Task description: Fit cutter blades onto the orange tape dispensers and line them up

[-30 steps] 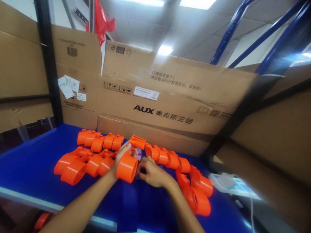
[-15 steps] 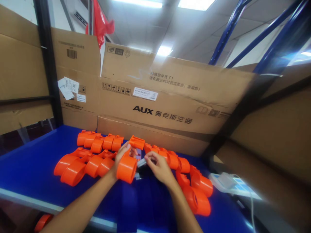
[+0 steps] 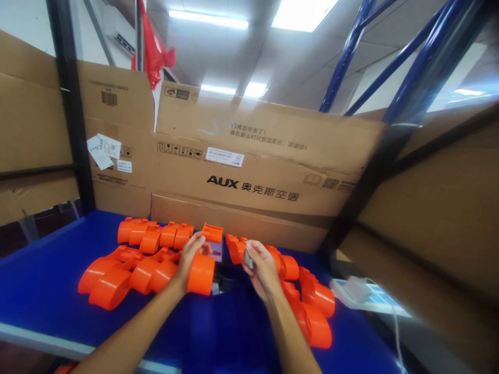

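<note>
My left hand [image 3: 188, 261] is closed around an orange plastic piece [image 3: 201, 276], which has a wide round ring at its lower end and a ribbed bracket at the top. To its right, apart from the piece, my right hand [image 3: 263, 266] pinches a small flat grey object [image 3: 248, 259]; its kind is not clear. Behind the left fingers stands a small printed panel [image 3: 217, 251], partly hidden. Small dark and silvery items [image 3: 218, 286] lie on the table just right of the held ring, too blurred to name.
Similar orange pieces stand in rows on the blue table [image 3: 42, 270], at left [image 3: 111, 286] and at right [image 3: 319, 324]. A cardboard wall [image 3: 183, 176] closes off the back. At the right edge lies a white power strip [image 3: 366, 296] with a cable.
My right hand has drawn the grey object away from the orange piece, to the right and slightly up. My left hand still grips the piece, turned slightly. The camera view has shifted a little.
</note>
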Tool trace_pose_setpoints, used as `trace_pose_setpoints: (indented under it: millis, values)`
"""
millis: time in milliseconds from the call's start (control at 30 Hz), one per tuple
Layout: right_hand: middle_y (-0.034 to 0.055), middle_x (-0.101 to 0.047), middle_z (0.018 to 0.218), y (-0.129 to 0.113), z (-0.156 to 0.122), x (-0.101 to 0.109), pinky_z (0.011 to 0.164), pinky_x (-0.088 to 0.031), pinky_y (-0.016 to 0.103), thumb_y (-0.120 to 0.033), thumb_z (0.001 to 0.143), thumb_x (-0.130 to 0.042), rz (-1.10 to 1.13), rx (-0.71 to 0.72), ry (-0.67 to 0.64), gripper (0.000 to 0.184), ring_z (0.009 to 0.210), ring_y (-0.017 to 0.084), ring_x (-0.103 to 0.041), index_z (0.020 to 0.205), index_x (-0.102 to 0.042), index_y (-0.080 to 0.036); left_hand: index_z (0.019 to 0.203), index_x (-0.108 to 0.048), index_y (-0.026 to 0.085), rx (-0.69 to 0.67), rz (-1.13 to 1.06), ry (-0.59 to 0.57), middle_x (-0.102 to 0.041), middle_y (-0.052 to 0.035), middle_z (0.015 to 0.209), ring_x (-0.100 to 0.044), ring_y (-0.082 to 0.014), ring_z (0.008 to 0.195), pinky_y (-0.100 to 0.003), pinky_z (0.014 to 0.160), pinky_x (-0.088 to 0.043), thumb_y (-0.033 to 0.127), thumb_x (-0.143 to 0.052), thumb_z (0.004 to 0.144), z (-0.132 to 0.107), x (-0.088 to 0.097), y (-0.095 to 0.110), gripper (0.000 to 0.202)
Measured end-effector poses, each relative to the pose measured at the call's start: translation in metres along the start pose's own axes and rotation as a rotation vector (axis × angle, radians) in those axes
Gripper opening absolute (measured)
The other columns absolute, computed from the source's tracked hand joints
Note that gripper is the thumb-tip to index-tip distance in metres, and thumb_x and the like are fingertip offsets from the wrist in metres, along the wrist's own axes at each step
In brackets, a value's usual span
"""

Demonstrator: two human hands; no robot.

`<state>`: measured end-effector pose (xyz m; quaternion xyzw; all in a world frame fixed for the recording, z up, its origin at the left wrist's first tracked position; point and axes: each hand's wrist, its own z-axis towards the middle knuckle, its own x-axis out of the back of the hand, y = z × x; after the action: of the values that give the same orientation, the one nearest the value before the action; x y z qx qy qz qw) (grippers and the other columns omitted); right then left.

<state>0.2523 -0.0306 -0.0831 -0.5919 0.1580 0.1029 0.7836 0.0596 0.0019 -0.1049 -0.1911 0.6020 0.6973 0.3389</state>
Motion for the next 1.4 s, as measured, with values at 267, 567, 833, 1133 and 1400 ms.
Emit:
trace_pose_setpoints:
  millis: [267, 567, 833, 1133, 1400]
  values:
    - [-0.0141, -0.036, 0.045, 0.009, -0.006, -0.007, 0.034, -0.020, 0.014, -0.048, 0.076, -0.078, -0.040, -0.052, -0.034, 0.042, 0.034, 0.003, -0.026, 0.076, -0.045, -0.023, 0.086, -0.059, 0.018, 0.001, 0.076, -0.042, -0.066, -0.0007, 0.067, -0.059, -0.0123, 0.058, -0.022, 0.058, -0.046, 0.045, -0.079, 0.072, -0.005, -0.005, -0.003, 0.036]
    - [-0.0122, -0.036, 0.049, 0.004, -0.012, -0.009, 0.033, -0.019, 0.014, -0.050, 0.080, -0.074, 0.023, -0.181, -0.180, 0.044, 0.035, 0.003, -0.025, 0.071, -0.042, -0.022, 0.083, -0.062, 0.017, -0.030, 0.166, -0.101, -0.066, -0.0016, 0.065, -0.058, -0.0120, 0.058, -0.021, 0.058, -0.043, 0.047, -0.075, 0.077, -0.008, -0.009, -0.004, 0.033]
    - [0.0027, -0.067, 0.068, 0.002, -0.004, 0.003, 0.044, -0.047, 0.020, -0.040, 0.079, -0.074, 0.172, -0.050, -0.045, 0.024, 0.054, 0.013, -0.061, 0.085, -0.068, -0.017, 0.082, -0.061, 0.018, -0.002, 0.143, -0.057, -0.066, -0.0006, 0.065, -0.058, -0.0118, 0.056, -0.021, 0.056, -0.042, 0.048, -0.077, 0.073, -0.005, -0.006, -0.007, 0.036]
    - [0.0060, -0.074, 0.086, 0.007, -0.007, -0.007, 0.053, -0.055, 0.022, -0.028, 0.071, -0.084, -0.005, 0.117, 0.047, 0.031, 0.068, 0.015, -0.068, 0.097, -0.070, -0.018, 0.081, -0.060, 0.017, -0.019, 0.155, -0.088, -0.065, -0.0005, 0.066, -0.058, -0.0116, 0.059, -0.021, 0.058, -0.044, 0.049, -0.076, 0.074, -0.004, -0.004, -0.010, 0.036]
    - [-0.0041, -0.057, 0.063, 0.006, -0.007, -0.005, 0.037, -0.042, 0.016, -0.043, 0.078, -0.076, -0.139, 0.255, 0.140, 0.029, 0.045, 0.007, -0.048, 0.092, -0.066, -0.020, 0.081, -0.061, 0.017, 0.037, 0.273, -0.079, -0.063, 0.0001, 0.064, -0.053, -0.0096, 0.046, -0.021, 0.045, -0.036, 0.053, -0.073, 0.073, -0.014, -0.007, -0.003, 0.039]
